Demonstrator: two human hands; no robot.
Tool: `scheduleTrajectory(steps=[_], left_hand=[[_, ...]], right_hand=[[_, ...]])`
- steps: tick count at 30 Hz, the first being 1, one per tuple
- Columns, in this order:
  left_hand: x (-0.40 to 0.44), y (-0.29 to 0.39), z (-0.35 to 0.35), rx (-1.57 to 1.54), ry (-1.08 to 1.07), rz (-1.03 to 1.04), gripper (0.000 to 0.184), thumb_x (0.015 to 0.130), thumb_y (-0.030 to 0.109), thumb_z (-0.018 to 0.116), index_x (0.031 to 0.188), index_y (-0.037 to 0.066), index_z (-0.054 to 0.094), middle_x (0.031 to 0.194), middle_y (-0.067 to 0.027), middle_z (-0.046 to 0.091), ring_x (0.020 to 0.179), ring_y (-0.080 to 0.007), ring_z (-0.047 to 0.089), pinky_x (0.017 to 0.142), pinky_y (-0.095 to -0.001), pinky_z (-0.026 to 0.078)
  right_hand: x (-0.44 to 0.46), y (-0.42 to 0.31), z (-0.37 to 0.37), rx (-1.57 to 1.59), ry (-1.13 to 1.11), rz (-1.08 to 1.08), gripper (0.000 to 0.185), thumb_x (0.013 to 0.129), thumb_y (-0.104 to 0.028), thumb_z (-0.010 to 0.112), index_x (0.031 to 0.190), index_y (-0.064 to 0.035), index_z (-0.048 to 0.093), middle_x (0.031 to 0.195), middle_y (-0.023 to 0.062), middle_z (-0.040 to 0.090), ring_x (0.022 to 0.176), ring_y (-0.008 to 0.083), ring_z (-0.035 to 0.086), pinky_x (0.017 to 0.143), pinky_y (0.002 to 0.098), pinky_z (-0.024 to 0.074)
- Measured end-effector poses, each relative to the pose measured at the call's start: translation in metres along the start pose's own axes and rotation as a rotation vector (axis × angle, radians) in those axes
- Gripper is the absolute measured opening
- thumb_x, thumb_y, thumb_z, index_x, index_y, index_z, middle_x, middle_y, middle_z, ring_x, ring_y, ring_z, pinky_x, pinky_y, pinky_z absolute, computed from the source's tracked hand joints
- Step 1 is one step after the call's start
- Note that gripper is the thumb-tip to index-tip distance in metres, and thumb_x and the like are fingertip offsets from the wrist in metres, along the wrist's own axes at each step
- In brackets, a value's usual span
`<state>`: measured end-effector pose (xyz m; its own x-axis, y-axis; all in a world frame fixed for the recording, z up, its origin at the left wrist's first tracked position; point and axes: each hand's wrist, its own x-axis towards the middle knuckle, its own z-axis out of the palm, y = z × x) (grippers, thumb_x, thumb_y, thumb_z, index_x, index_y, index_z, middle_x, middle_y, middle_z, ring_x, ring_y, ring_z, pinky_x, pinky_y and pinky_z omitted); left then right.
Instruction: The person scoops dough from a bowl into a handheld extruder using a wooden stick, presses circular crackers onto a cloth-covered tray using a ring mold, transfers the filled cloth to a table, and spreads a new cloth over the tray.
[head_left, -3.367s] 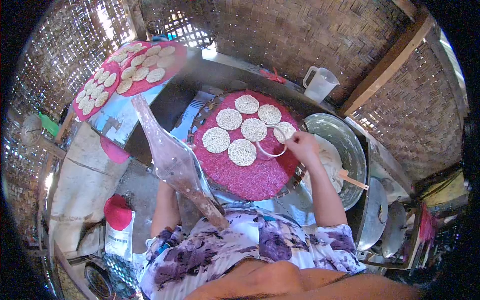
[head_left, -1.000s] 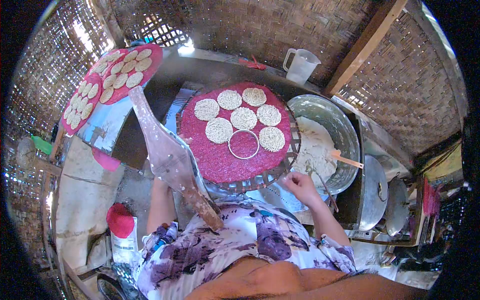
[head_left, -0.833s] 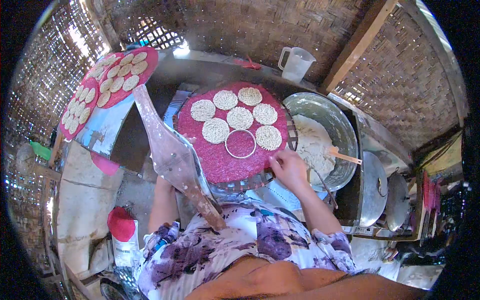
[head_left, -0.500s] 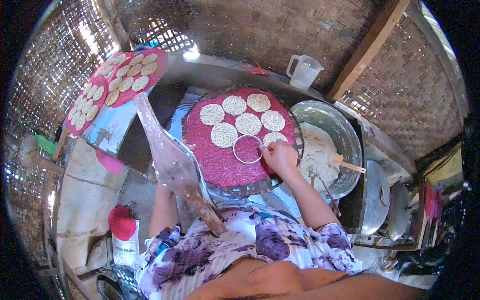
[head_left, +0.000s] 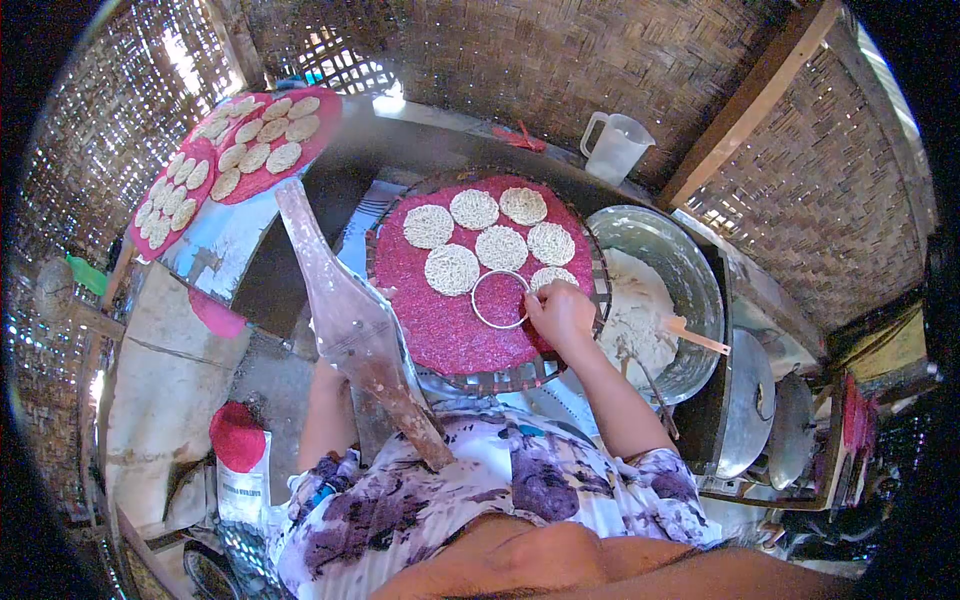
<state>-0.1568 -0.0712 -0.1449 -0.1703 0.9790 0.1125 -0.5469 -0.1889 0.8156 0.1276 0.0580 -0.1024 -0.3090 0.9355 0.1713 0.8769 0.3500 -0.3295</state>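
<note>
The woven tray (head_left: 487, 383) carries a red mat (head_left: 450, 335). A metal basin (head_left: 695, 265), holding a white mix (head_left: 640, 325), stands just right of the tray. A wooden piece (head_left: 350, 320) obscures most of the left hand (head_left: 387, 292); its grip cannot be determined. The right hand (head_left: 560, 315) pinches the right side of a white ring (head_left: 473, 300), located near the mat's middle. 7 pale discs (head_left: 428, 227) lie on the mat, 3 near the ring.

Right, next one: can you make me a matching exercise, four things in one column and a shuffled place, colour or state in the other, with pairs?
1. ring
2. jug
3. flat utensil handle
4. basin

A. orange
B. beside the woven wall
C. pinched by the right hand
D. holding a pale doughy mass

Pairs: 1-C, 2-B, 3-A, 4-D
</note>
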Motion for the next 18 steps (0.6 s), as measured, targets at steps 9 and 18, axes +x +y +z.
scheduleTrajectory(steps=[9, 18], left_hand=[[0.016, 0.007, 0.034, 0.682, 0.094, 0.197, 0.049, 0.071, 0.023, 0.067, 0.111, 0.002, 0.049, 0.107, -0.0120, 0.056, 0.091, -0.0202, 0.058, 0.078, -0.0342, 0.048], [0.074, 0.021, 0.122, 1.112, -0.454, 0.474, 0.055, 0.059, 0.022, 0.067, 0.109, 0.007, 0.051, 0.102, -0.0125, 0.057, 0.100, -0.0211, 0.054, 0.101, -0.0388, 0.029]], right_hand=[[-0.023, -0.015, -0.047, 0.617, -0.238, -0.224, 0.054, 0.077, -0.052, 0.051, 0.099, -0.0033, 0.059, 0.086, 0.0105, 0.060, 0.083, 0.0226, 0.057, 0.073, 0.0336, 0.0449], [-0.055, -0.005, -0.072, 1.292, -0.803, 0.062, 0.105, 0.063, -0.081, 0.035, 0.127, 0.0026, 0.030, 0.103, 0.0130, 0.054, 0.091, 0.0227, 0.054, 0.082, 0.0329, 0.0407]])
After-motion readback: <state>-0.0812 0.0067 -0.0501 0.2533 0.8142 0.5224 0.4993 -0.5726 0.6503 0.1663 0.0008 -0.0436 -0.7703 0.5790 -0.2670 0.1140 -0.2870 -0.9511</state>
